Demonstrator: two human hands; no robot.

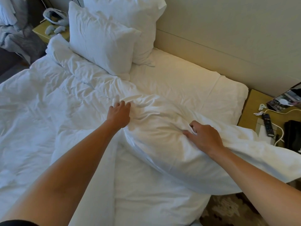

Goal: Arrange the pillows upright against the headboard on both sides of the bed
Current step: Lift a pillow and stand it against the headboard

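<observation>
Head view: a hotel-style bedroom, with a wide bed under a rumpled white duvet [48, 111], a beige padded headboard [219, 46] along the far wall, and a wooden nightstand [254, 111] at the right carrying a black remote control [268, 127] and a white cable [280, 129]. A second nightstand [40, 32] stands at the far left.

Far side — two plump white pillows: the front upright pillow [101, 41] leans on the rear upright pillow [130, 15], which rests against the headboard. That side appears done.

Near side — a large soft white pillow lying flat [162, 144], not yet stood up. Its long axis runs from upper left toward lower right, oblique to the headboard, with bare white sheet [187, 82] between the two.

The left hand [119, 114] reaches the pillow's far-left corner, fingers spread and touching the fabric; a firm hold is not evident. The right hand [203, 136] is nearer the pillow's middle, fingers curled and pinching a bunch of the case.

Judgement: the pillow must be swung square to the headboard, carried away from the body and tipped up.
</observation>
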